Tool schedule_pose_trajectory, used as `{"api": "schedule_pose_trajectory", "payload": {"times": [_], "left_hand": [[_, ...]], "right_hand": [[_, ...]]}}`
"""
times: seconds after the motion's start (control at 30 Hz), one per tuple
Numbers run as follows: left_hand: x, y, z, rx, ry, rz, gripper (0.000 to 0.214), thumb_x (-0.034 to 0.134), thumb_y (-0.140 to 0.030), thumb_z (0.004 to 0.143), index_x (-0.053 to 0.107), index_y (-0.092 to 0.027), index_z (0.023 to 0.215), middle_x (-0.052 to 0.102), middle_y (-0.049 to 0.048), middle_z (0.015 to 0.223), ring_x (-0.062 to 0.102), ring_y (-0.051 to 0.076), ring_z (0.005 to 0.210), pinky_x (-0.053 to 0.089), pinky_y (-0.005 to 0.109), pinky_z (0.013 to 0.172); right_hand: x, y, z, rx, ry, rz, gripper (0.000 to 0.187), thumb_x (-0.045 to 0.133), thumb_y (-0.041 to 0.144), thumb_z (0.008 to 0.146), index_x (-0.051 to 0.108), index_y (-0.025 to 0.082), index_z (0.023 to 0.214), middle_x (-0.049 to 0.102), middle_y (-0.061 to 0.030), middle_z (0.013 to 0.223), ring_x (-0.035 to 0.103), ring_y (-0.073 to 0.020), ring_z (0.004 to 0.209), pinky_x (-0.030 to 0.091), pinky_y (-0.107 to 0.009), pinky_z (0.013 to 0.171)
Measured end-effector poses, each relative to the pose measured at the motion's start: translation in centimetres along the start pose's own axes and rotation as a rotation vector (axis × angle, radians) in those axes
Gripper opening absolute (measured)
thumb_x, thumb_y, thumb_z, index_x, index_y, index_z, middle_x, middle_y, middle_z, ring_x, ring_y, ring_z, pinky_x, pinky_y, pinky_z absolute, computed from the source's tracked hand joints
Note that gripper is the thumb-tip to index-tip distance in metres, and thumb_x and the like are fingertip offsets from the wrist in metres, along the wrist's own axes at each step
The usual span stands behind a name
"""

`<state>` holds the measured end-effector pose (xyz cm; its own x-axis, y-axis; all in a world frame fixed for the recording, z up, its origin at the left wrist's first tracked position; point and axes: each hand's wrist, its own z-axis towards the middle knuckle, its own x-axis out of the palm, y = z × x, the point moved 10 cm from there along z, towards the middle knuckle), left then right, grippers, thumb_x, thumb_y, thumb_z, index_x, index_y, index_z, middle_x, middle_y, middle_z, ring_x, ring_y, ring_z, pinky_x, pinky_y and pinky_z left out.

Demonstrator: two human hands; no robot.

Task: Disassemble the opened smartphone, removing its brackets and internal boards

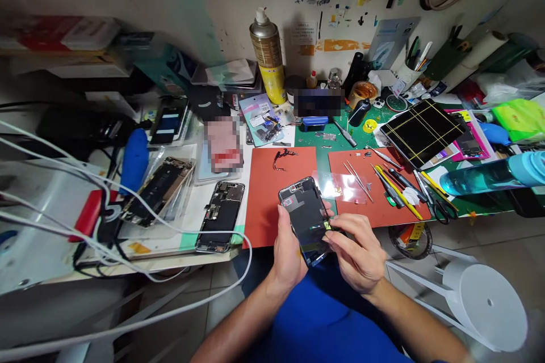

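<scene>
Just off the front edge of the bench (162,261), my left hand (286,249) grips the detached display panel (305,216), back up, while my right hand (360,255) pinches a small part (327,226) at its edge, apparently not yet seated.

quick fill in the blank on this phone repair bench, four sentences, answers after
1. The left hand grips a phone panel, and the right hand touches its ____ edge as the camera sees it.
2. ____ red mats lie side by side on the desk.
3. The spray can by the wall has a ____ lower half.
4. An opened phone lies to the ____ of the red mats.

Missing words: right; two; yellow; left
</scene>
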<state>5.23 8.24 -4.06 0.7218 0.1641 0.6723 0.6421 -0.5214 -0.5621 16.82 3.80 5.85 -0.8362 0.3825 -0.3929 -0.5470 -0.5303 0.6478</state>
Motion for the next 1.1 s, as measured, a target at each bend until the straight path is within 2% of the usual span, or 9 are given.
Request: {"api": "schedule_pose_trajectory", "payload": {"times": [0.43,0.6,0.83,1.1], "left_hand": [[-0.5,-0.1,-0.2,0.036,-0.035,0.025,0.071,0.063,-0.08,0.088,0.08,-0.015,0.111,0.081,0.0149,0.112,0.073,0.034,0.12,0.059,0.046,0.104],[-0.9,-0.2,-0.1,0.055,-0.038,0.041,0.072,0.062,-0.08,0.089,0.079,-0.015,0.113,0.081,0.0154,0.115,0.072,0.035,0.122,0.058,0.047,0.105],[-0.9,-0.5,0.2,0.06,-0.034,0.026,0.071,0.067,-0.081,0.085,0.079,-0.017,0.112,0.081,0.0142,0.115,0.073,0.034,0.121,0.057,0.047,0.107],[-1.7,-0.6,0.3,0.071,-0.118,0.009,0.079,0.067,-0.086,0.079,0.079,-0.015,0.112,0.082,0.0146,0.112,0.074,0.035,0.119,0.06,0.045,0.102]], "right_hand": [[1.0,-1.4,-0.1,0.089,0.119,0.034,0.025,0.065,0.003,0.097,0.071,0.024,0.109,0.078,-0.0098,0.115,0.064,-0.0242,0.096,0.055,-0.047,0.084],[1.3,-1.3,0.1,0.092,0.172,-0.007,0.022,0.064,0.005,0.098,0.068,0.024,0.108,0.079,-0.0088,0.12,0.063,-0.0251,0.099,0.049,-0.048,0.089],[1.7,-0.8,0.2,0.104,0.252,-0.016,0.022,0.061,0.003,0.098,0.065,0.022,0.107,0.075,-0.0095,0.132,0.061,-0.0285,0.114,0.044,-0.051,0.097],[1.8,-0.5,0.3,0.1,0.255,-0.01,0.022,0.059,0.001,0.098,0.066,0.021,0.105,0.074,-0.0099,0.134,0.06,-0.0286,0.117,0.043,-0.051,0.098]]}}
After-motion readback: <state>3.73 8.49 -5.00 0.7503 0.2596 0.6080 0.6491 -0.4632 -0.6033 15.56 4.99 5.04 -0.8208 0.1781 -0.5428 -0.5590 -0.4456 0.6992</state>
